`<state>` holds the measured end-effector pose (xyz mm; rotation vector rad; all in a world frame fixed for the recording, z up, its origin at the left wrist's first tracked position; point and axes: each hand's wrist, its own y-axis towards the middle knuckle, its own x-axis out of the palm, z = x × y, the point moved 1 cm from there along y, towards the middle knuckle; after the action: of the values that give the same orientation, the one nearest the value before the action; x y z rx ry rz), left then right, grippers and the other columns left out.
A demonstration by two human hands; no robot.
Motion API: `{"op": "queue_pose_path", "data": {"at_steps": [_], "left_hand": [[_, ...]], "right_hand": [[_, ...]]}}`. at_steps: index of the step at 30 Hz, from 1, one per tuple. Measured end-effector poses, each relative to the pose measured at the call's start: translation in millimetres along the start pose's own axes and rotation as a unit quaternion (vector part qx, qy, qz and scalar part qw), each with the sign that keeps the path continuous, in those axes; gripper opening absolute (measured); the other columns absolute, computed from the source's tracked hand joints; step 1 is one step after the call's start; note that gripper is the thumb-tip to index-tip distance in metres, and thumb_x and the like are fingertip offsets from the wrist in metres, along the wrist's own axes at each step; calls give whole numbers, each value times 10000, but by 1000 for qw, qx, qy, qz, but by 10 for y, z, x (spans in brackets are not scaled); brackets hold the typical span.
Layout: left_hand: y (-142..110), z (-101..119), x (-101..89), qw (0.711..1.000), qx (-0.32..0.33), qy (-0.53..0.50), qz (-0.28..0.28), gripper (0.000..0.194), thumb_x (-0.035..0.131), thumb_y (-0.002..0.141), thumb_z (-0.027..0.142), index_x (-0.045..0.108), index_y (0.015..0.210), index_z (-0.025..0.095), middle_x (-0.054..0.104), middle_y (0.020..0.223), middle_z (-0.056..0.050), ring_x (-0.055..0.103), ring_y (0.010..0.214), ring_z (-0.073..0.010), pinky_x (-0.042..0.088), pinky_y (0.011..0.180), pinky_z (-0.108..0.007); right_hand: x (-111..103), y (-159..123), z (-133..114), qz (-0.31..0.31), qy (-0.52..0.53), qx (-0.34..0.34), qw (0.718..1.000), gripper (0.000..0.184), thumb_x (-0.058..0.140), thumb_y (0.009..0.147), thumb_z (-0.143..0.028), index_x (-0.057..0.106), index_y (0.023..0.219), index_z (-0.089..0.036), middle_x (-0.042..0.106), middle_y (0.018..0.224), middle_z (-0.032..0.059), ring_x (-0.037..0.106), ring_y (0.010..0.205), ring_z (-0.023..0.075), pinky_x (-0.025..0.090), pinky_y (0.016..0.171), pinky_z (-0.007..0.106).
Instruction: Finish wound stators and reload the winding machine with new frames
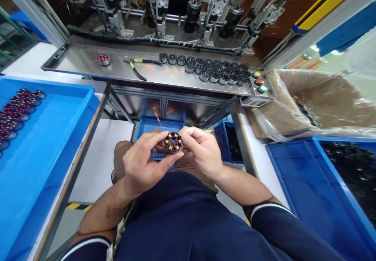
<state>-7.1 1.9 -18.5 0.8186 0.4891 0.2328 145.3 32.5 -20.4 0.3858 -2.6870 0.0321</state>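
A round motor stator (169,148) with a black frame and copper windings is held up in front of my body, its face toward me. My left hand (143,159) grips it by the rim between thumb and fingers. My right hand (205,151) is closed in a pinch at the stator's right edge; whatever lies between those fingertips is too small to make out. A thin copper wire trails by my left palm. Beyond my hands, on the metal ledge, lie yellow-and-black cutting pliers (138,69) and a single stator with pink parts (103,59).
Several black stators (205,75) stand in rows on the metal ledge (85,63) beside a button box (259,81). A winding machine (192,16) rises behind. At left is a blue tray (58,135) with finished-looking stators; at right, a blue bin (293,167) and a plastic-lined carton (331,100).
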Motion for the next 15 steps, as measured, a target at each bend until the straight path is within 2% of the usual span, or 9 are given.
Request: {"op": "queue_pose_path", "data": {"at_steps": [10,15], "left_hand": [[33,12,-44,1000,27,-11,-4,525,833,757,197,645,1244,252,743,977,-32,712,879,-184,612,776,-295],[32,12,-47,999,38,-13,-16,533,812,777,173,632,1273,244,719,1001,-40,696,913,-175,610,805,-290]], "right_hand": [[12,12,26,-1,-17,4,1000,296,774,842,-407,639,723,-172,637,643,-24,587,557,82,512,543,190],[18,10,-8,-1,-43,-19,999,298,753,862,-408,634,728,-169,635,656,-20,599,574,88,526,544,196]]}}
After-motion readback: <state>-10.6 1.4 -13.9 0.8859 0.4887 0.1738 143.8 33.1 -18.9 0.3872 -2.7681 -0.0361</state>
